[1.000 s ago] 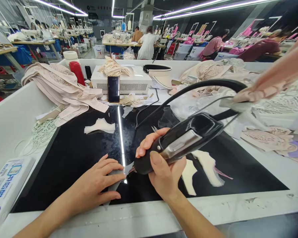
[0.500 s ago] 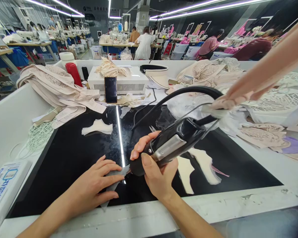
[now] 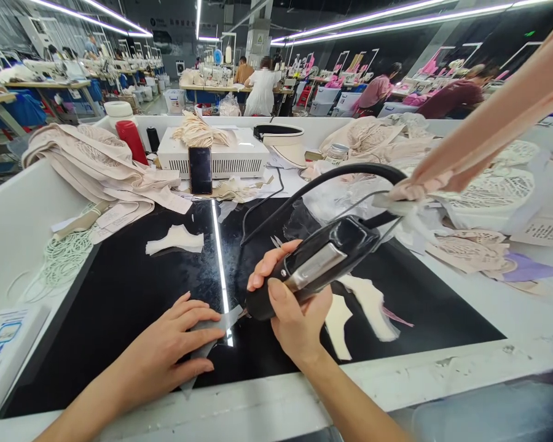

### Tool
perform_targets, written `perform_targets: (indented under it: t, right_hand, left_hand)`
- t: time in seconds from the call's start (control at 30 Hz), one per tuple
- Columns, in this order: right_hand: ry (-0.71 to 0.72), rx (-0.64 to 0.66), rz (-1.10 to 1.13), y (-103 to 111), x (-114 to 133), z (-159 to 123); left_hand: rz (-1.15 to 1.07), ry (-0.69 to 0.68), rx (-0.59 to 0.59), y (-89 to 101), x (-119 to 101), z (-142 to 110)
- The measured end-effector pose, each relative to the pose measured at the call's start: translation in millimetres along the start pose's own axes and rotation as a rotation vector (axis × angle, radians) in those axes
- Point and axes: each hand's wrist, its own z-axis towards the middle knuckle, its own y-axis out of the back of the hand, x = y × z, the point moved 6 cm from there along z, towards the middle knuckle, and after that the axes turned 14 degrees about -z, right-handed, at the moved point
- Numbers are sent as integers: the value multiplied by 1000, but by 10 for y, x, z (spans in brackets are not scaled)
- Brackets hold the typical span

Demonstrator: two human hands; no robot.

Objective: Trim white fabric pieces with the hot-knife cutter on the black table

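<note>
The left hand (image 3: 175,344) lies open, pressing a grey fabric piece (image 3: 214,331) flat on the black worktop (image 3: 120,288). The right hand (image 3: 295,313) grips the cutting tool (image 3: 313,267), tip at the fabric's edge; a slip could nick the fingertips (image 3: 214,334) just beside it.

My left hand (image 3: 172,347) lies flat, palm down, fingers spread and stretched out toward the right, thumb tucked low along the near side. The left forearm runs in bare from the lower left corner. My right hand (image 3: 295,313) is curled in a firm grip, thumb pressed on top, index finger reaching forward, wrist bent back, forearm angling in from lower right.
</note>
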Motion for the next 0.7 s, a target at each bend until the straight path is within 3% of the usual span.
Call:
perform_targets:
  t: [0.17, 0.27, 0.4, 0.6, 0.7]
  right_hand:
    - [8, 4, -28, -16, 1, 4]
    - [-5, -8, -14, -21, 19, 24]
    - [7, -35, -42, -2, 73, 58]
    - [46, 5, -247, 92, 130, 100]
    - [82, -169, -387, 251, 152, 116]
  left_hand:
    - [13, -50, -59, 23, -14, -17]
    - [36, -57, -225, 82, 50, -42]
    - [75, 56, -453, 156, 224, -85]
    - [1, 126, -422, 127, 256, -42]
    - [-52, 147, -417, 127, 244, -14]
